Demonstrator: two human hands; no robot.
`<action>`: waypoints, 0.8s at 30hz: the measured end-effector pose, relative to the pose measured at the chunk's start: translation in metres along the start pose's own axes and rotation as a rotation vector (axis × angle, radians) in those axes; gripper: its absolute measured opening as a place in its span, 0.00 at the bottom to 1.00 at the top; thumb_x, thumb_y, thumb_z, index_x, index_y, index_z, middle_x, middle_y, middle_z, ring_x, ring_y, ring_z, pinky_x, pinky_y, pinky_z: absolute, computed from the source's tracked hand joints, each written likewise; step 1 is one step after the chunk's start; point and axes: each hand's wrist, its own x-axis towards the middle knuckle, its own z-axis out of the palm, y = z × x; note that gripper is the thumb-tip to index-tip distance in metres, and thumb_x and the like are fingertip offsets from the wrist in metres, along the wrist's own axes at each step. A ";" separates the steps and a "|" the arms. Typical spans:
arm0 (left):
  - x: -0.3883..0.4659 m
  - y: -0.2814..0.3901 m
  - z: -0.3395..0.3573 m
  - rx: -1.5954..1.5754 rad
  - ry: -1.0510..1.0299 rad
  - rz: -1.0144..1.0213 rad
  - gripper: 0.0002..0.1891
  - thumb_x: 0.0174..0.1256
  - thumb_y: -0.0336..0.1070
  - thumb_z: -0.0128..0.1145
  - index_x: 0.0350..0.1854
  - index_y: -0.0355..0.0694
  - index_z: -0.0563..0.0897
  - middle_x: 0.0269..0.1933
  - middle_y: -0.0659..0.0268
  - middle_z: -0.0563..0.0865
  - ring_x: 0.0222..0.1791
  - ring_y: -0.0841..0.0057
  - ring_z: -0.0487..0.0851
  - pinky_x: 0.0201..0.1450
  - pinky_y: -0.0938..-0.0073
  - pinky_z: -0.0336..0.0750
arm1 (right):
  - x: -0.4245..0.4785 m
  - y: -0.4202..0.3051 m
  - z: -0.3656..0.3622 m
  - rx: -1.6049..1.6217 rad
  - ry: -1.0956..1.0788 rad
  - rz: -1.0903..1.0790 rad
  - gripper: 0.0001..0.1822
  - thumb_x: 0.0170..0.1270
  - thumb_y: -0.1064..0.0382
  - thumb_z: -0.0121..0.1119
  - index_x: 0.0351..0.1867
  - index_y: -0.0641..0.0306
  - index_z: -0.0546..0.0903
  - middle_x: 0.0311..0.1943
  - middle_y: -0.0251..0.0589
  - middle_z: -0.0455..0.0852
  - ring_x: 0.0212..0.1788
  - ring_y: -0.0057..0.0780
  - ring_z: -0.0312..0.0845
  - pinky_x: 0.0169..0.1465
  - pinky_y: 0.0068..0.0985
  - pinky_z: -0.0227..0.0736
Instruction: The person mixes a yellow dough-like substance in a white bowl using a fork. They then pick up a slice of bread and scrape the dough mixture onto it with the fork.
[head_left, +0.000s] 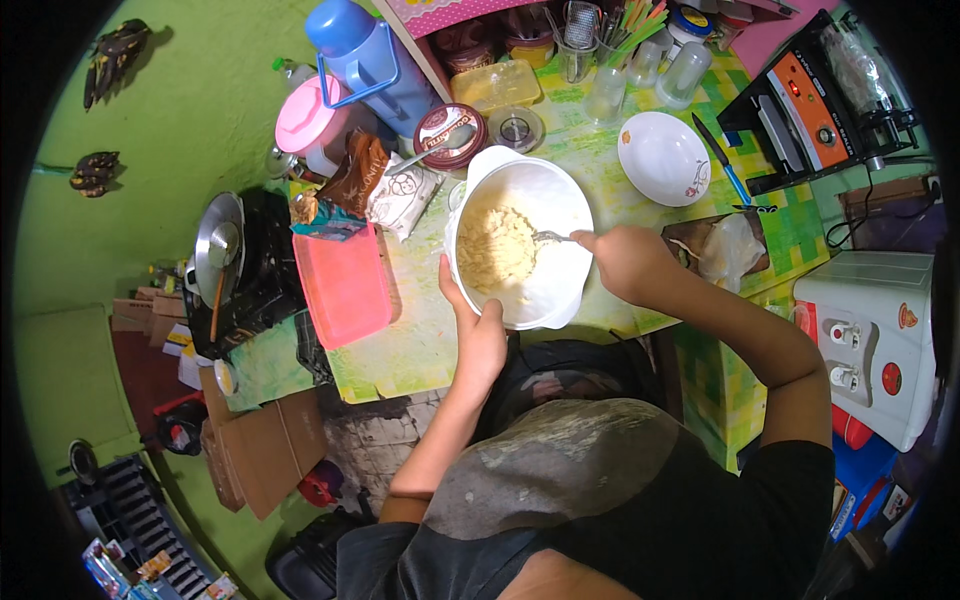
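A white plastic bowl (559, 289) with side handles holds a pale yellow, lumpy mash (496, 244). My left hand (480, 330) grips the bowl's near left rim, thumb inside and fingers outside. In my right hand (630, 262) is a metal fork (551, 236), its head in the right edge of the mash. Behind the bowl, a metal spoon (457, 136) lies across a round brown-lidded tub (431, 124). A white packet (405, 196) and a brown packet (360, 172) sit to the left, beside a pink plastic tray (345, 285).
On the right are a white plate (664, 159), a blue-handled knife (724, 161), a cutting board (686, 232) with a plastic bag (731, 251), and a sealing machine (810, 112). A blue flask (375, 67) stands behind; a pan (219, 255) sits on a stove at left.
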 end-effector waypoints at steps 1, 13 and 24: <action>0.001 0.001 0.001 -0.008 -0.003 -0.001 0.43 0.49 0.15 0.35 0.70 0.43 0.34 0.66 0.50 0.56 0.65 0.64 0.59 0.65 0.72 0.55 | 0.000 0.001 0.000 -0.010 0.029 0.000 0.23 0.53 0.71 0.46 0.54 0.59 0.74 0.22 0.48 0.80 0.26 0.45 0.78 0.30 0.39 0.71; 0.006 0.011 0.004 0.142 -0.025 0.074 0.41 0.50 0.17 0.35 0.69 0.40 0.35 0.65 0.48 0.57 0.64 0.63 0.61 0.66 0.71 0.55 | 0.015 0.004 0.023 -0.365 0.268 0.052 0.28 0.53 0.69 0.49 0.60 0.51 0.70 0.21 0.39 0.77 0.22 0.33 0.76 0.23 0.31 0.69; 0.023 -0.008 -0.025 0.101 0.006 0.064 0.37 0.52 0.23 0.35 0.67 0.45 0.42 0.60 0.48 0.62 0.54 0.59 0.74 0.45 0.62 0.80 | 0.019 -0.007 0.001 -0.247 0.408 -0.011 0.28 0.53 0.70 0.48 0.60 0.52 0.70 0.19 0.38 0.74 0.21 0.33 0.75 0.22 0.30 0.69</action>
